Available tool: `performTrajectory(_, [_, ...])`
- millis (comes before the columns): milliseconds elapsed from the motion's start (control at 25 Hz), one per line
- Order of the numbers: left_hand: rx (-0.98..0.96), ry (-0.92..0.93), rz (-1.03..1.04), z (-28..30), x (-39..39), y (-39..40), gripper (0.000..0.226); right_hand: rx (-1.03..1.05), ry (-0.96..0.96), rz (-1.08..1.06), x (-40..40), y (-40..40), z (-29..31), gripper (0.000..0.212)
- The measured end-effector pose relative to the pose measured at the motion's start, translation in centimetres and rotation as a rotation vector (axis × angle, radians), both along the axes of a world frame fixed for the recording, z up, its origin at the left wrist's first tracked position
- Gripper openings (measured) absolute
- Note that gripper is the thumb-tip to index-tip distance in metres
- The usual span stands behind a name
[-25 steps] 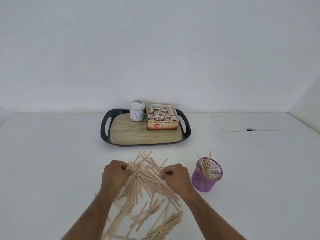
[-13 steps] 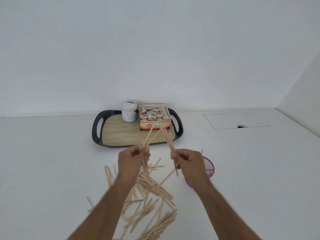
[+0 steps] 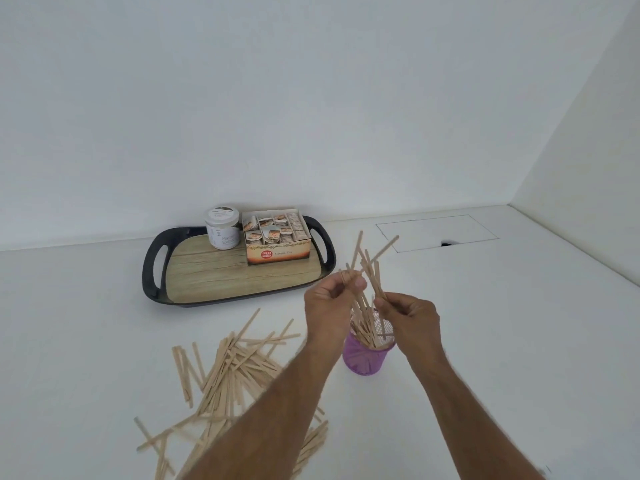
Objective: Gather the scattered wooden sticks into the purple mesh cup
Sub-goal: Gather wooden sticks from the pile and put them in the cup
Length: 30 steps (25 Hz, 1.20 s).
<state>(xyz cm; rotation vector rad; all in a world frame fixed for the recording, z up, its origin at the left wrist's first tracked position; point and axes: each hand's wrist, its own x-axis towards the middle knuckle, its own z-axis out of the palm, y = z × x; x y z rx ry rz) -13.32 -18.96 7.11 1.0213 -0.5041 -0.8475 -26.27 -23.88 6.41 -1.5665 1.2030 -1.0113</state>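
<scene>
The purple mesh cup (image 3: 367, 358) stands upright on the white table, with several wooden sticks in it. Directly above the cup, my left hand (image 3: 330, 303) and my right hand (image 3: 410, 315) each pinch a bundle of wooden sticks (image 3: 369, 268). The bundle's lower ends reach down into the cup's mouth and its upper ends fan out above my hands. A loose pile of scattered wooden sticks (image 3: 232, 368) lies on the table to the left of the cup, partly hidden by my left forearm.
A black-rimmed tray (image 3: 152, 268) with a wood-look base sits behind the pile. It carries a white jar (image 3: 223, 227) and an open box of tea sachets (image 3: 275, 240). A rectangular hatch outline (image 3: 436, 232) marks the table at back right; walls close the back and right.
Both hands have lifted a bunch of sticks off the pile and carried it to the right, over the cup. The sticks' lower ends now dip into the cup.
</scene>
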Motion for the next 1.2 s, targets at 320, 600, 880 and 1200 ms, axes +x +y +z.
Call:
performTrajectory(320, [0.221,-0.407,0.023,-2.2,-1.9,-0.4,0.010,-0.155,0.267,0.069,-0.9,-0.6,-1.6,0.011])
performTrajectory(600, [0.222,-0.715,-0.037,-2.8,-2.1,-0.2,0.006,-0.185,0.547,0.107,-1.0,-0.9,-1.6,0.025])
performTrajectory(880, [0.231,-0.802,-0.106,-2.5,-2.4,-0.1,0.015,-0.168,0.210,0.002,-0.6,-0.4,-0.1,0.035])
performTrajectory(1200, [0.267,-0.919,-0.175,-2.1,-1.8,0.1,0.025,-0.071,0.013,-0.100,0.3,-0.6,0.8,0.008])
